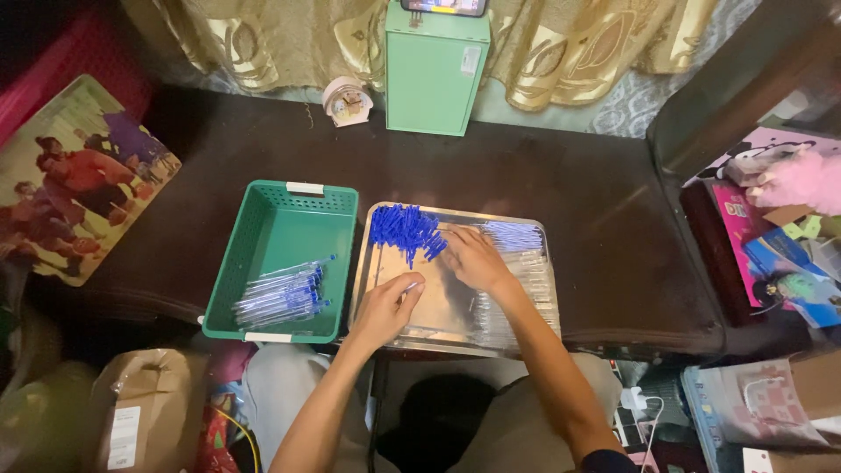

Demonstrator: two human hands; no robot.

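A person seated at a dark wooden table (578,210) works over a shallow, rectangular stainless-steel tray (438,326), both bare hands inside its rim. The left hand (385,307) is curled, thumb and forefinger pinched on a thin clear plastic pen barrel (410,285) lifted just above the tray's bare centre. The right hand (471,258) lies palm down with fingers loosely bent between a heap of small blue pen caps (405,229) at the tray's far left corner and a spread of clear uncapped pen barrels (519,280) along its right side; whether it grips anything cannot be told from this view. Just left of the tray, nearly touching it, stands a green plastic basket with perforated walls (263,228), and in its near half lies a bundle of finished pens with blue caps (282,298). Judging by the piles, the work looks to be partly done: a modest batch sits in the basket, while many barrels and a good heap of caps remain on the tray. At the table's far edge stand a mint-green metal box (436,74) and a small pale alarm clock (348,101), before a gold patterned curtain (561,44).
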